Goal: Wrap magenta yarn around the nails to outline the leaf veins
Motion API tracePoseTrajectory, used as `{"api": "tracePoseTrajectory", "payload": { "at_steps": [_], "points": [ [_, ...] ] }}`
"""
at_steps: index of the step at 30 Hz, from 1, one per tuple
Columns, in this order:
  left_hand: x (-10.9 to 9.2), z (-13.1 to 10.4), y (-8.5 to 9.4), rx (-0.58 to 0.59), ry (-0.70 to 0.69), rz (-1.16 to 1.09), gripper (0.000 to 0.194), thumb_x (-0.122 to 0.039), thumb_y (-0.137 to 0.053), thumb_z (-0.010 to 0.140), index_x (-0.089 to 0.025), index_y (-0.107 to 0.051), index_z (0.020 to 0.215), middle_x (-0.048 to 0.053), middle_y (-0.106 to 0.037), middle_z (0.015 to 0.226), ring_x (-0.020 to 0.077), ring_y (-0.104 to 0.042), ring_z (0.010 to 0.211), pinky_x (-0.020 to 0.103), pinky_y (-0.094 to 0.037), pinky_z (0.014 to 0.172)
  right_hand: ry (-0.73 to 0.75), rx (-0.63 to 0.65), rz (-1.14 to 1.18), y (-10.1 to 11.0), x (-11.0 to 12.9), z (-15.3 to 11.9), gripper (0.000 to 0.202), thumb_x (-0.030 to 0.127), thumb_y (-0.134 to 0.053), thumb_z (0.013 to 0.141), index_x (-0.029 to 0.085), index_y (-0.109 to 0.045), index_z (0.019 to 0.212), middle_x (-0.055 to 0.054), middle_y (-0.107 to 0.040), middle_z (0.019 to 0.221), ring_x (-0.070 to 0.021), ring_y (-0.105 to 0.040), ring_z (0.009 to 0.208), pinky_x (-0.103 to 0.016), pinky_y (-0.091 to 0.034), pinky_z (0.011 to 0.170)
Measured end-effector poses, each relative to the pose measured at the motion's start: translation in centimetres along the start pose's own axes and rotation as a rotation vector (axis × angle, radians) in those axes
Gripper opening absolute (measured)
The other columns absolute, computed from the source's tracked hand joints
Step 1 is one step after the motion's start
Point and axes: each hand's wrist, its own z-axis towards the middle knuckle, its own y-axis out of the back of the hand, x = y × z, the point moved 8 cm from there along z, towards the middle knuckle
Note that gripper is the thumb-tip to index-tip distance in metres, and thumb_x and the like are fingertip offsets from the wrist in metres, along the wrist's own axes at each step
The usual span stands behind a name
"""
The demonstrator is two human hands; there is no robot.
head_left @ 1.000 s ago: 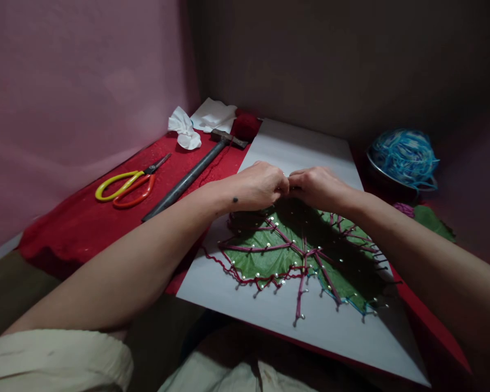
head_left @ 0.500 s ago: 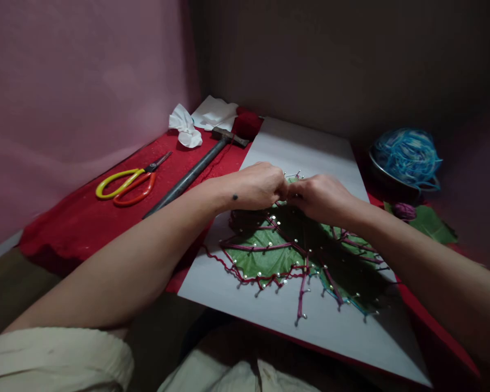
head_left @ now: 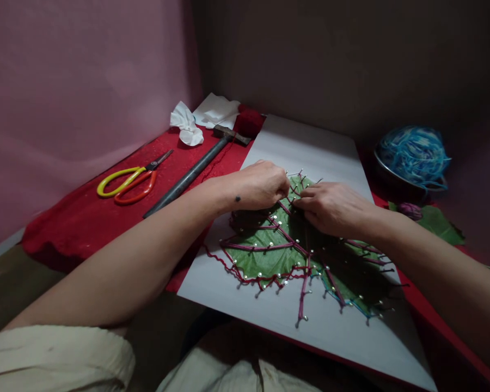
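Note:
A large green leaf (head_left: 249,258) lies on a white board (head_left: 314,141), ringed and crossed by several nails. Purple yarn (head_left: 265,247) runs along its veins, red yarn (head_left: 251,280) follows the lower left edge, and blue yarn (head_left: 359,308) the lower right. Over the upper left of the leaf is my left hand (head_left: 267,186), its fingers curled in a pinch; whatever they hold is hidden. My right hand (head_left: 335,209) is just right of it, fingertips pinched together near the nails and purple yarn at the leaf's upper part. Nothing clear shows between those fingertips.
On the red cloth (head_left: 73,223) at left lie yellow-and-orange scissors (head_left: 134,182) and a hammer (head_left: 188,177). Behind them are crumpled white paper (head_left: 185,125) and a red yarn ball (head_left: 249,122). Right of the board are a bowl of blue yarn (head_left: 412,158), a purple yarn ball (head_left: 409,211) and another leaf (head_left: 439,224).
My right hand has moved slightly right and down, away from my left hand, so more of the leaf's top and its nails show between them. The left hand stays nearly in place.

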Motion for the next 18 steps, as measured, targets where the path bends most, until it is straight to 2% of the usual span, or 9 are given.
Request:
{"api": "tracePoseTrajectory", "payload": {
  "at_steps": [3,7,10,14,18],
  "points": [
    [-0.5,0.0,-0.3,-0.001,-0.062,0.022,0.034,-0.010,-0.047,0.079,-0.022,-0.070,0.101,0.006,-0.070,0.086,0.0152,-0.059,0.075,0.027,-0.037,0.072,0.031,0.023,0.026,0.2,0.4,0.1,0.024,0.013,-0.041,0.076,0.016,-0.065,0.074,-0.009,-0.064,0.074,-0.0171,-0.053,0.067,-0.032,-0.034,0.066],
    [-0.9,0.1,-1.1,-0.001,-0.095,0.054,0.036,-0.011,-0.047,0.081,-0.027,-0.067,0.108,0.005,-0.068,0.082,0.0158,-0.058,0.077,0.029,-0.034,0.079,0.056,-0.001,0.083,0.1,0.1,-0.3,0.027,0.014,-0.040,0.076,0.016,-0.066,0.081,-0.009,-0.063,0.077,-0.0175,-0.053,0.070,-0.032,-0.035,0.069],
    [-1.4,0.0,-1.6,0.023,-0.088,0.119,0.037,-0.006,-0.046,0.078,-0.024,-0.068,0.102,0.006,-0.066,0.082,0.0173,-0.056,0.078,0.032,-0.032,0.081,0.040,-0.040,0.118,-0.1,-0.2,-0.6,0.028,0.014,-0.040,0.077,0.015,-0.067,0.084,-0.008,-0.061,0.076,-0.0176,-0.052,0.071,-0.031,-0.035,0.069],
    [-2.4,-0.2,-2.3,0.111,-0.079,0.153,0.031,-0.005,-0.044,0.077,-0.018,-0.066,0.095,0.007,-0.067,0.083,0.0188,-0.055,0.077,0.036,-0.030,0.085,0.027,-0.080,0.185,0.2,-0.2,-0.6,0.024,0.013,-0.041,0.074,0.015,-0.065,0.074,-0.007,-0.057,0.071,-0.0166,-0.050,0.069,-0.030,-0.036,0.066],
    [-2.6,-0.3,-2.5,0.115,-0.082,0.151,0.030,-0.007,-0.043,0.080,-0.018,-0.064,0.098,0.008,-0.067,0.086,0.0204,-0.055,0.084,0.038,-0.029,0.087,0.012,-0.141,0.307,0.9,-1.2,-0.5,0.017,0.013,-0.046,0.073,0.016,-0.062,0.070,-0.005,-0.057,0.070,-0.0143,-0.050,0.068,-0.027,-0.037,0.065]
  ]
}}
